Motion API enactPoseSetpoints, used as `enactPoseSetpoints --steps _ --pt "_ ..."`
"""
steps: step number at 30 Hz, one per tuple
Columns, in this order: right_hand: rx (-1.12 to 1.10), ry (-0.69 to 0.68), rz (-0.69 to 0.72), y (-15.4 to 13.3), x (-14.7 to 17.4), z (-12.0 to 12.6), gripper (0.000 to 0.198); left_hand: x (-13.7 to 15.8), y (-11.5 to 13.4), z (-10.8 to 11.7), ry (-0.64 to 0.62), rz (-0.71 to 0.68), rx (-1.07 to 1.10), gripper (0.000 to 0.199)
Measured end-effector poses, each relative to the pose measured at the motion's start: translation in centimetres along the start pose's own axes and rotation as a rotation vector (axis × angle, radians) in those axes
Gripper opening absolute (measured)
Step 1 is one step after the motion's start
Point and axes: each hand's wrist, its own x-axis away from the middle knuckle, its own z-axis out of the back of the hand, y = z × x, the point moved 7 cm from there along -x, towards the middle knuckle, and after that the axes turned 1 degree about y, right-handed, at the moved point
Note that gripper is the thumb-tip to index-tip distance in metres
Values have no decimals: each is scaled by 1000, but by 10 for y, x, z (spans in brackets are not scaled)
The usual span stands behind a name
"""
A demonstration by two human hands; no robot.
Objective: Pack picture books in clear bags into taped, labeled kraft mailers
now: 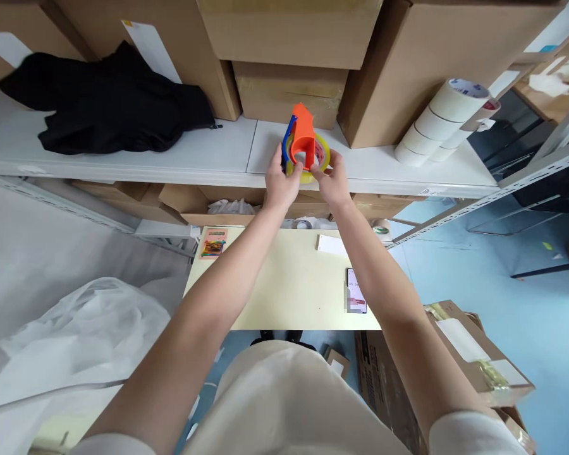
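The long, bare left arm point(214, 297) and long, bare right arm point(391, 297) stretch forward, converging. The bare left hand point(282, 183) and bare right hand point(334, 182) face each other, fingers curled, thumbs angled inward.

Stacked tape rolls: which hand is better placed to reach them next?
Probably the right hand: it holds the tape dispenser on the side nearer the rolls; the left hand is on the far side.

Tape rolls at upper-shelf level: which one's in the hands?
The yellow roll, with the orange dispenser, between the left hand and right hand. The white rolls are stacked at the right end of the shelf, untouched.
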Motion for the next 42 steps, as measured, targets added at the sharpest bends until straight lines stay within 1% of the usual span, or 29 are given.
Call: enactPoseSetpoints --steps 3,6,8,9,11,12,14,16,19,21,23,26,28,31,34,38,42 --pt "-17 10 25 -30 47 16 60 39 28 2 7 5 10 69" --pt "-31 16 29 -52 106 37 60 94 57 1 -13 10 22 67" --pt "-20 31 9 -56 148 52 58 137 67 -2 -44 52 35 67" --pt "-9 39 -15 -52 168 59 58 159 67 -3 -56 93 43 66" --pt "13 59 -95 -33 208 72 59 204 56 -5 -60 201 58 65" --pt "26 64 -148 -18 228 76 61 227 45 -7 -68 270 67 64" --pt "47 85 -261 21 265 83 66 269 17 -9 -83 407 80 62" --pt "56 70 -394 64 298 85 72 305 -15 -11 -120 543 91 61" --pt "59 37 -540 117 339 84 76 345 -56 -13 -201 692 115 56" --pt "46 30 -598 141 356 84 76 362 -79 -14 -250 773 140 53" --pt "37 46 -632 157 367 85 74 374 -97 -16 -286 846 163 52" --pt "27 66 -655 176 376 84 70 384 -117 -22 -309 917 190 53" --pt "35 68 -668 186 379 83 69 387 -127 -27 -295 946 200 54" --pt "101 70 -678 199 381 85 70 391 -139 -31 -250 992 193 57" --pt "128 60 -691 207 381 85 73 395 -147 -35 -249 1030 195 58" --pt "109 50 -729 214 384 83 80 399 -154 -34 -291 1022 139 61" --pt "115 34 -759 218 388 82 84 399 -157 -32 -385 964 21 71"
